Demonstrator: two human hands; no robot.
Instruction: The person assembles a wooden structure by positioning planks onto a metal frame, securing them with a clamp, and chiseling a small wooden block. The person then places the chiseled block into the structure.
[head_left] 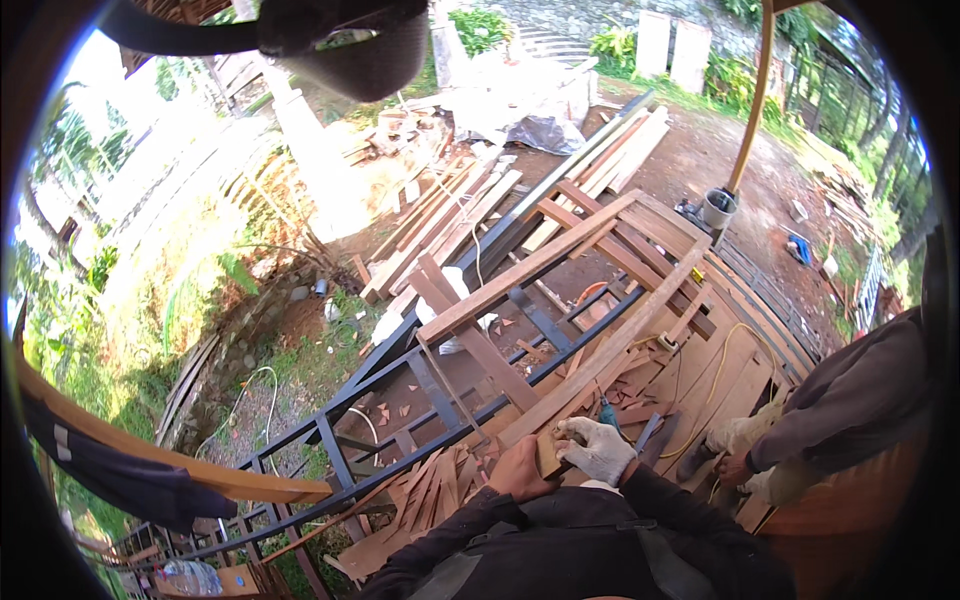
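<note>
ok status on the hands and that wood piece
Left hand bare, gripping small wood block. Right hand gloved, on the block too. Long plank and black metal frame just ahead.

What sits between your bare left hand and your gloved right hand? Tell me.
In the head view, a small wooden block sits between the bare left hand and the white-gloved right hand; both hands touch it.

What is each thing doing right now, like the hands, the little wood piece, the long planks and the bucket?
left hand: bare, gripping the small wood block.
right hand: in a white glove, touching the block.
small wood block: held between both hands.
long planks: lying slanted across the metal frame.
metal frame: dark, lying flat.
grey bucket: upright.
</note>
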